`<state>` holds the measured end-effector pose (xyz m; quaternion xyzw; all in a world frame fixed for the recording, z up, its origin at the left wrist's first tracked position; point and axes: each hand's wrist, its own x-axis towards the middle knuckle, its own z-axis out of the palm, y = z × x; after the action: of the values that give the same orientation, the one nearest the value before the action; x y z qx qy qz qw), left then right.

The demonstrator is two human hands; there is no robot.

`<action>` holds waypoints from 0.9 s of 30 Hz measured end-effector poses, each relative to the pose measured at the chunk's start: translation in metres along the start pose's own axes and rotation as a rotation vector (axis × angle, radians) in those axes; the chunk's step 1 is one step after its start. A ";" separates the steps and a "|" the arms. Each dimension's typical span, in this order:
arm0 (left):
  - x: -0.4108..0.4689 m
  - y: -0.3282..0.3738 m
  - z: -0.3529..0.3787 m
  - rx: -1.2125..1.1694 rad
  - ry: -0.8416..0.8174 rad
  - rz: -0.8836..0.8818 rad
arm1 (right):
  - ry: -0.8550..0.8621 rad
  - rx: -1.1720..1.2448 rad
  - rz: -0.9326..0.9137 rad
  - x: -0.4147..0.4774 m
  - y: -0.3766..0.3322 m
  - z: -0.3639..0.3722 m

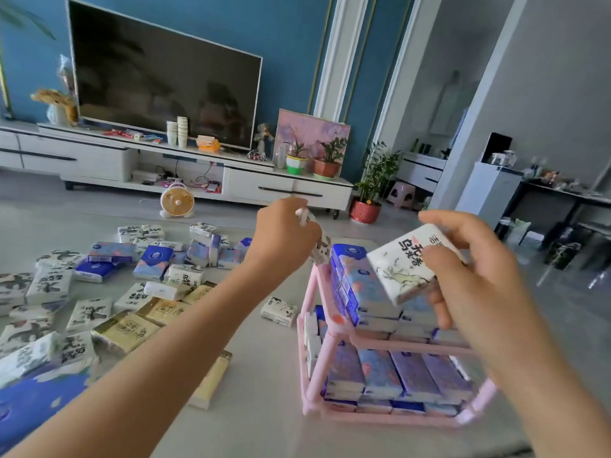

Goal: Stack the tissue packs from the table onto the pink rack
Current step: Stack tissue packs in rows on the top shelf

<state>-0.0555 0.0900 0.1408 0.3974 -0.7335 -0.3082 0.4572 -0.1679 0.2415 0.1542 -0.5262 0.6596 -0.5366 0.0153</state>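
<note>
The pink rack (330, 333) stands at the table's right, both shelves filled with blue and pink tissue packs (367, 289). My right hand (476, 276) grips a white tissue pack with black lettering (401, 262) tilted above the top shelf. My left hand (284, 236) holds another white pack with black print (320, 244) upright over the rack's far left corner. Several loose packs (99, 292), white, blue and gold, lie scattered over the left of the table (258, 375).
One white pack (278, 311) lies just left of the rack, and a pale yellow pack (213, 380) sits near my left forearm. Beyond the table are a small orange fan (177, 201), a TV cabinet (205, 166) and potted plants (367, 193).
</note>
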 end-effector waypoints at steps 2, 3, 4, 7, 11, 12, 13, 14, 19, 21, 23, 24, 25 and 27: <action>0.009 0.000 0.010 0.035 -0.050 -0.011 | -0.021 0.082 0.075 0.007 0.000 -0.006; 0.013 0.001 0.015 0.062 -0.063 -0.010 | -0.031 0.099 0.084 0.011 0.000 -0.008; 0.018 0.002 0.020 0.093 -0.076 -0.004 | -0.040 0.103 0.081 0.015 0.000 -0.008; 0.027 0.007 0.032 0.181 -0.119 -0.006 | -0.049 0.079 0.065 0.028 0.004 -0.007; 0.031 0.009 0.042 0.336 -0.155 0.002 | -0.072 0.055 0.053 0.040 0.011 -0.003; 0.030 0.010 0.043 0.373 -0.157 0.014 | -0.080 0.057 0.053 0.042 0.013 -0.002; 0.030 0.010 0.044 0.401 -0.151 0.031 | -0.086 0.062 0.056 0.043 0.014 -0.002; 0.030 0.012 0.044 0.421 -0.144 0.048 | -0.088 0.066 0.058 0.045 0.016 -0.002; 0.026 0.013 0.055 0.552 -0.225 0.073 | -0.086 0.061 0.085 0.050 0.025 -0.004; 0.025 0.012 0.061 0.582 -0.247 0.075 | -0.085 0.067 0.095 0.051 0.027 -0.004; 0.026 0.009 0.065 0.602 -0.266 0.100 | -0.096 0.067 0.105 0.051 0.026 -0.004; 0.027 0.008 0.065 0.597 -0.267 0.115 | -0.105 0.067 0.108 0.051 0.026 -0.004; 0.029 0.006 0.065 0.588 -0.287 0.136 | -0.114 0.064 0.106 0.052 0.026 -0.003; 0.034 0.005 0.067 0.520 -0.375 0.117 | -0.134 0.047 0.098 0.053 0.026 -0.001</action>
<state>-0.1272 0.0694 0.1329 0.3943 -0.8807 -0.1516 0.2143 -0.2099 0.2013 0.1644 -0.5276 0.6691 -0.5143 0.0977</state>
